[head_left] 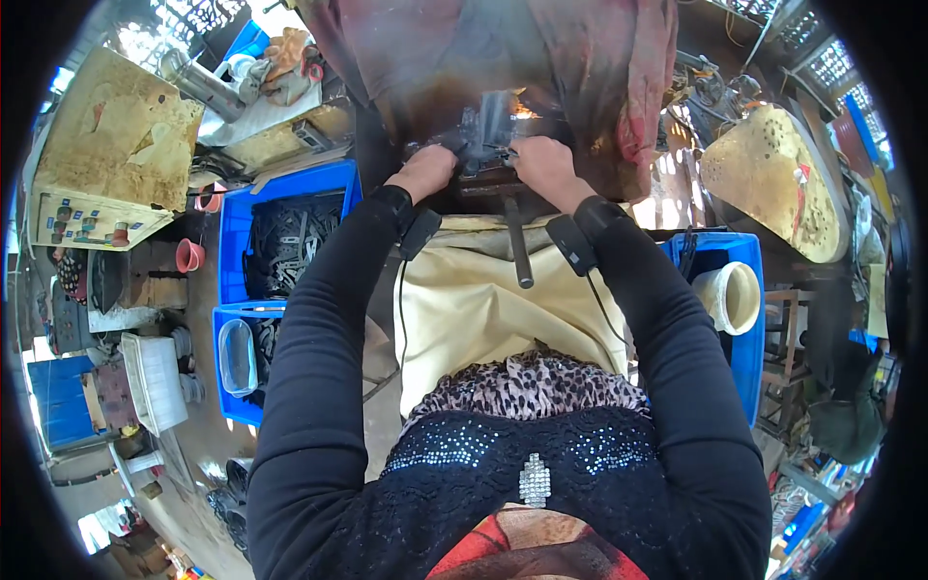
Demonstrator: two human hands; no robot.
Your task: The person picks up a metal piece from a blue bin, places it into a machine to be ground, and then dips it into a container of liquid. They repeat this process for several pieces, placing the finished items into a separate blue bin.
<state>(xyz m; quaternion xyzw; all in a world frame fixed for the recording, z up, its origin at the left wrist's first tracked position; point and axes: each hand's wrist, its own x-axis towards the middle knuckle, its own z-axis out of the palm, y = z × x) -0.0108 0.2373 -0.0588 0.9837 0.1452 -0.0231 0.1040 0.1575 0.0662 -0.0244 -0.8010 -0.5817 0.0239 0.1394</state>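
Both my arms reach forward to a machine under a reddish-brown cloth cover [503, 39]. My left hand [425, 172] is closed at the left side of the work spot, its fingertips on a small dark piece too blurred to name. From the right, my right hand [544, 164] is also closed, fingertips by the same spot. Between the hands stands a grey metal block or wheel [495, 118], hazy, with a small orange glow beside it. A dark metal rod [519, 246] sticks out below toward me. A cream apron or cloth [483, 300] covers my lap.
On the left, a blue crate [232, 242] holds many dark flat metal pieces [295, 242]. Another blue crate [246, 411] sits nearer. At right, a blue crate [749, 358] contains a cream round tub [739, 298]. A stained control box [111, 145] with knobs stands far left.
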